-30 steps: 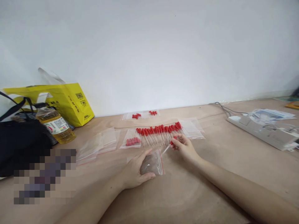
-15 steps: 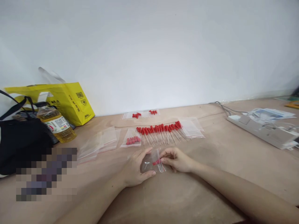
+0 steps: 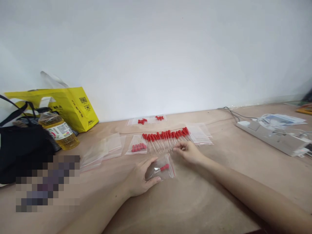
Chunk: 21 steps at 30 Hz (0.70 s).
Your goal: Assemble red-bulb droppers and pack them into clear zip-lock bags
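Note:
My left hand point(image 3: 141, 177) holds a small clear zip-lock bag point(image 3: 168, 175) between thumb and fingers, low over the table. Inside that bag lies a glass dropper with a red rubber bulb point(image 3: 165, 167), its bulb toward the bag's red-striped mouth. My right hand point(image 3: 188, 152) is at the lower tips of a row of red-bulbed droppers point(image 3: 168, 134), fingertips pinched together; what is between them, if anything, is too small to make out. Left of the row, another zip-lock bag point(image 3: 130, 149) contains several red-bulbed droppers.
Flat zip-lock bags lie at left point(image 3: 112, 143) and right point(image 3: 201, 134) of the row. Filled bags point(image 3: 148, 120) rest by the wall. A yellow bag point(image 3: 73, 104), an oil bottle point(image 3: 59, 128) and a black bag point(image 3: 21, 149) stand left; a power strip point(image 3: 270, 138) lies right.
My right hand has let go of the dropper inside the small bag and moved up and right to the row's tips. The left hand still holds the bag.

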{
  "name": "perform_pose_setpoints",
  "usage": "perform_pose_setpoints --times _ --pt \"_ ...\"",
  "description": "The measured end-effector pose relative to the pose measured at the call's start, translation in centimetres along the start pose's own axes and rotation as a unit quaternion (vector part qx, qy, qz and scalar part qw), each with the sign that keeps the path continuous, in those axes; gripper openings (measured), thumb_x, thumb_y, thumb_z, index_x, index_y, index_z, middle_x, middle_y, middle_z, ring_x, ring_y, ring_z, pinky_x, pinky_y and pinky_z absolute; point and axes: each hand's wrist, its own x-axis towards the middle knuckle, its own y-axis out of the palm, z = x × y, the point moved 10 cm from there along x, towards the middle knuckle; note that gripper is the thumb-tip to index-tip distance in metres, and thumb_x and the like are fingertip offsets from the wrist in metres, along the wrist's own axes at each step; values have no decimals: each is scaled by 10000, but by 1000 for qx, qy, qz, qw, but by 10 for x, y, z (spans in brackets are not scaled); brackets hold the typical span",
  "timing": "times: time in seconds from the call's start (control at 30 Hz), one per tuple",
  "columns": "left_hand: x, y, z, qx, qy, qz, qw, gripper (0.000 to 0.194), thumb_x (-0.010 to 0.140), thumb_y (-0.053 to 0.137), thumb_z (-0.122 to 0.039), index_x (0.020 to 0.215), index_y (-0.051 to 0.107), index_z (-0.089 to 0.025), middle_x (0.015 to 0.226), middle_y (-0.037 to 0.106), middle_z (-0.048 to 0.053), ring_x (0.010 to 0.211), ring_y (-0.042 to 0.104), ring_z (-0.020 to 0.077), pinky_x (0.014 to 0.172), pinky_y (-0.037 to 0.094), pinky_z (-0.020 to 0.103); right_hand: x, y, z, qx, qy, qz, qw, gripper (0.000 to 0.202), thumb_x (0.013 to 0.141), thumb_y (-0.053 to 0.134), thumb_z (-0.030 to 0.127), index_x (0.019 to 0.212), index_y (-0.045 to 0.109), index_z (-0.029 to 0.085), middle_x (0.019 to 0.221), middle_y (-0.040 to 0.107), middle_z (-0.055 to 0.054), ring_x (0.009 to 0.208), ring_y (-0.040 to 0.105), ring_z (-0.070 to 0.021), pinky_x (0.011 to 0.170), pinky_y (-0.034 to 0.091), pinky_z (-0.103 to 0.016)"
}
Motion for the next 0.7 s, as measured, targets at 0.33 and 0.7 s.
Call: perform_pose_setpoints --times 0.33,0.7 --pt "0 0 -4 -2 20 -5 1000 506 718 570 -373 1173 391 -241 1129 552 49 1003 530 217 844 433 366 90 -32 -18 -238 79 -100 963 220 723 515 220 859 642 102 920 640 -154 919 571 -225 749 405 -259" --pt "1 1 -6 -21 26 12 999 488 724 564 -362 1164 404 -224 1130 550 60 1009 527 216 848 430 372 99 -34 -18 -190 103 -115 970 135 676 551 226 643 620 116 732 655 -136 778 609 -230 677 427 -270"
